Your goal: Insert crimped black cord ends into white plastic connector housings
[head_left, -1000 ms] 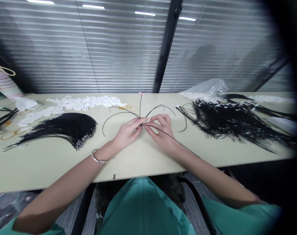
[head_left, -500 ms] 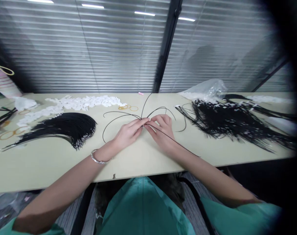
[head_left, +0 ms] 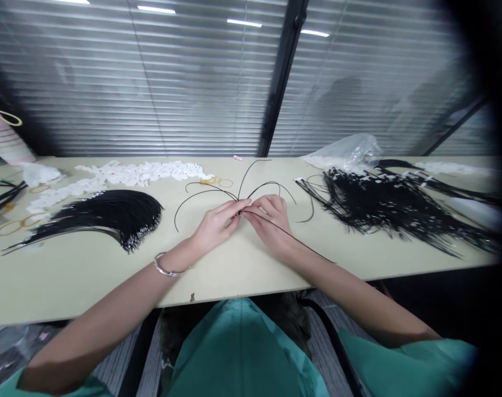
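Several thin black cords (head_left: 201, 192) fan out from between my two hands, over the middle of the table. My left hand (head_left: 220, 223) pinches them where they meet, its fingertips pressed together. Close beside it, my right hand (head_left: 272, 220) has its fingers closed on the same cords, and the fingertips of both hands touch or nearly touch. One cord runs over my right hand toward the forearm. Whatever lies between the fingertips is too small and covered to make out.
On the pale table (head_left: 234, 281), a neat black cord bundle (head_left: 110, 215) lies left, a looser black cord pile (head_left: 383, 204) right. Behind are white pieces (head_left: 143, 172), yellow rubber bands (head_left: 223, 182), a clear plastic bag (head_left: 350, 151) and a window with blinds.
The cord ends on the left have swung upward a little, and the upright cord now bends further right. Both hands stay nearly in place, still gripping the cords.
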`<action>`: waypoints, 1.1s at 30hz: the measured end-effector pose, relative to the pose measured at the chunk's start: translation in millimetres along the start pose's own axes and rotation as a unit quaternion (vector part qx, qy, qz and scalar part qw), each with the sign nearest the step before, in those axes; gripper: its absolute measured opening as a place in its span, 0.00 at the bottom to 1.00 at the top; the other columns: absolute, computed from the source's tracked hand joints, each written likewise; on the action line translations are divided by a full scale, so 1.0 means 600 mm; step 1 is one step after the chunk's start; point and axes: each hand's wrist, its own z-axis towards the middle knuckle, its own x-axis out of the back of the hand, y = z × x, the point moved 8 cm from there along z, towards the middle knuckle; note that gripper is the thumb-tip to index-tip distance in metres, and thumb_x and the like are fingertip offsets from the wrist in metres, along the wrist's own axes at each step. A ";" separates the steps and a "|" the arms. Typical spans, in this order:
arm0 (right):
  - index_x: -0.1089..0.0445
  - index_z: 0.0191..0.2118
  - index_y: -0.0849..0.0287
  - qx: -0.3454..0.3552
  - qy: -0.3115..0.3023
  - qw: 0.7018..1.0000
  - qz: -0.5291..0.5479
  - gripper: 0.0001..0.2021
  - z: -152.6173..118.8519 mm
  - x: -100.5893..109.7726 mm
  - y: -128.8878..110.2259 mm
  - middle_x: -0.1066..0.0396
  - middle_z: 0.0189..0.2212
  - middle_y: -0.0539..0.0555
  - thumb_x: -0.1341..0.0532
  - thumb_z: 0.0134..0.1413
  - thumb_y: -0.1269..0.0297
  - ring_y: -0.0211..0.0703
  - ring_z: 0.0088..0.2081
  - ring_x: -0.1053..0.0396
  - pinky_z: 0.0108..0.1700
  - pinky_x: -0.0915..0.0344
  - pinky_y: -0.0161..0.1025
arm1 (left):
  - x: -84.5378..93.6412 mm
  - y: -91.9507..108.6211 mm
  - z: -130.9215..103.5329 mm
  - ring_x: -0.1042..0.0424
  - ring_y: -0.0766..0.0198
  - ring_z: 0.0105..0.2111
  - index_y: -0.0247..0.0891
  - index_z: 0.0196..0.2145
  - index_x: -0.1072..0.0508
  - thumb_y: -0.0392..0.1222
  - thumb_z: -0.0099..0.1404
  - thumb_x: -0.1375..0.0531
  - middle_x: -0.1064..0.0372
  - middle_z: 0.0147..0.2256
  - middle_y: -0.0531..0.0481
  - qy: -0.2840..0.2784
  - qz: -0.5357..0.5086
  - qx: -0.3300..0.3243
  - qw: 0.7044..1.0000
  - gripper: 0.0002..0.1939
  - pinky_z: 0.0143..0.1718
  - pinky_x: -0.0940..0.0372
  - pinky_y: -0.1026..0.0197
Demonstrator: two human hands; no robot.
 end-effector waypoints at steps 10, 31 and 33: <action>0.30 0.38 0.54 -0.001 -0.027 1.000 0.011 0.06 -0.004 -0.013 0.000 0.32 0.34 0.50 0.44 0.59 0.65 0.40 0.43 0.42 0.47 0.45 0.43 | -0.002 -0.001 -0.003 0.30 0.67 0.45 0.40 0.54 0.35 0.30 0.64 0.49 0.32 0.48 0.47 0.007 -0.003 0.006 1.000 0.21 0.50 0.33 0.62; 0.33 0.40 0.58 0.007 -0.079 0.995 -0.064 0.08 -0.001 -0.022 -0.008 0.33 0.38 0.53 0.48 0.60 0.66 0.43 0.44 0.43 0.48 0.48 0.44 | -0.011 -0.020 0.000 0.31 0.68 0.44 0.41 0.55 0.36 0.28 0.62 0.48 0.34 0.48 0.48 -0.013 -0.030 0.031 0.999 0.24 0.46 0.32 0.65; 0.34 0.39 0.59 -0.021 -0.090 0.994 -0.052 0.08 0.000 -0.023 -0.001 0.33 0.37 0.53 0.49 0.60 0.65 0.43 0.43 0.43 0.47 0.48 0.44 | -0.011 -0.020 0.000 0.30 0.68 0.42 0.42 0.56 0.36 0.29 0.62 0.49 0.33 0.48 0.48 -0.015 -0.029 0.036 0.999 0.24 0.45 0.32 0.65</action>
